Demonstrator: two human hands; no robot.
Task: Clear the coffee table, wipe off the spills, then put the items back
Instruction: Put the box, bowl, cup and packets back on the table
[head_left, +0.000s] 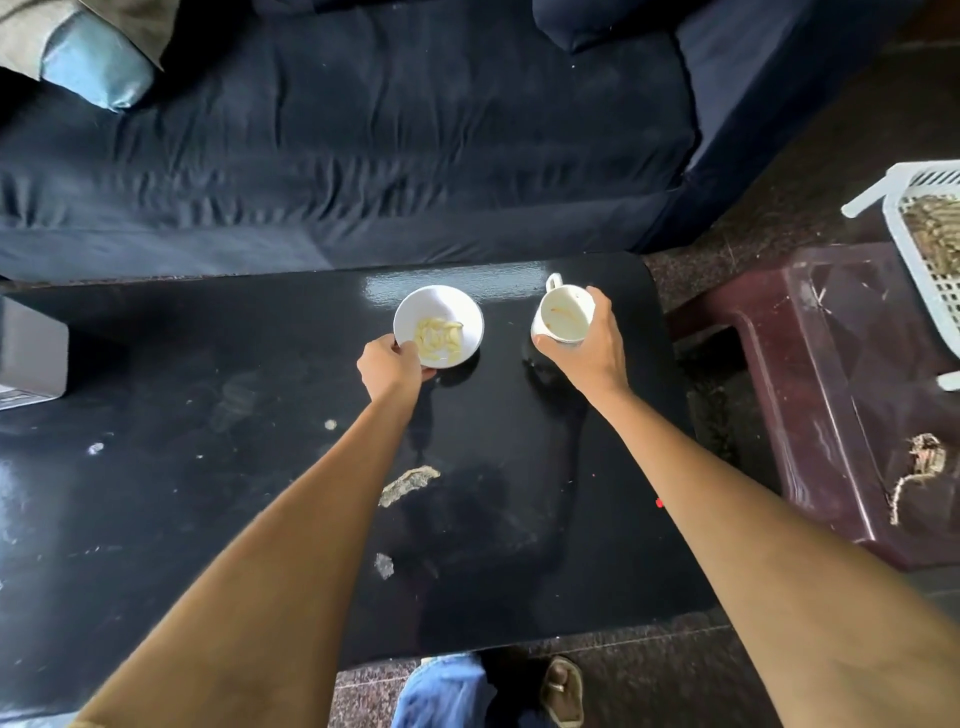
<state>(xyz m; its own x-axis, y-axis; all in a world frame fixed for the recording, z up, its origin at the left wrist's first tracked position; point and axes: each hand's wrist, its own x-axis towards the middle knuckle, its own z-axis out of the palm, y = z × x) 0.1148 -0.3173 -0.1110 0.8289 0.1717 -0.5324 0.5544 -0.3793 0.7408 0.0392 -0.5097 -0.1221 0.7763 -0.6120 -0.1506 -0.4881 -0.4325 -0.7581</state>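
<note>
A small white bowl (447, 312) with pale yellow food pieces sits near the far edge of the black coffee table (218, 467). My left hand (388, 366) grips the bowl's near rim. To its right is a white mug (563, 312), handle pointing away, stained inside. My right hand (589, 351) wraps around the mug's near side. Whether the mug touches the table I cannot tell. Pale smears and crumbs (409, 483) mark the table's middle.
A dark blue sofa (363, 145) runs along the far side of the table, with a light cushion (93, 67) at its left. A maroon plastic stool (852, 395) stands to the right, a white basket (924, 249) on it. My foot in a sandal (561, 691) shows below.
</note>
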